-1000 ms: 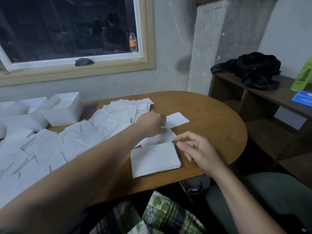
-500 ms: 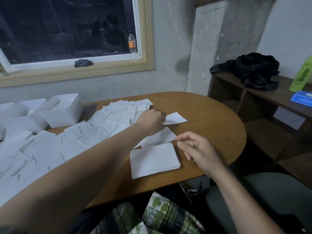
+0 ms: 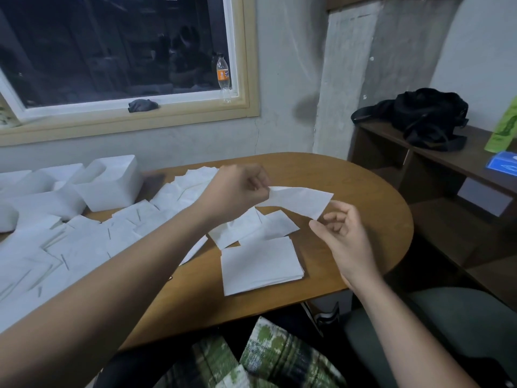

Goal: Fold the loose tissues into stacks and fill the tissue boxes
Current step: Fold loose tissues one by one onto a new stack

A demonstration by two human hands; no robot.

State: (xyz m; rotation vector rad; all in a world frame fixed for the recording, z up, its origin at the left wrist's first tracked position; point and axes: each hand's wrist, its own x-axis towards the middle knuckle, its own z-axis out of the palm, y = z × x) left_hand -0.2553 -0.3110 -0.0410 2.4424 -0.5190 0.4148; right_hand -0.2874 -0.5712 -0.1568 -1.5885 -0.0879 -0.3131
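Tissue is airborne over the table, pinched at its left end by left-hand fingers; the grip point is partly hidden behind the knuckles, so I cannot tell which digits do the clamping. Long axis runs left to right, sloping slightly down toward the right side, and the sheet looks creased along its length. The free end is the lower right corner, just beside the right-hand fingers. These are loosely curled, palm toward the camera and thumb up, with nothing clamped. Corner contact: cannot tell, at best a graze. So the relation that matters: the free corner lies up and to the left of the right fingertips, nearly at them, and the right hand is the nearer one to take it. Left hand sits knuckles-up, wrist raised, forearm coming in diagonally from lower left. Right forearm comes up from lower right, with the wrist clear above the table edge. My read: next comes a right-hand pinch on that corner, then bringing the ends together to fold. Folded stack lies directly below and toward the person, squared up near the table's front edge, a likely drop spot. Loose tissues cover the left side of the table. Tissue boxes stand at far left, well apart from both hands. Stacking stage, filling not started as far as I can judge.
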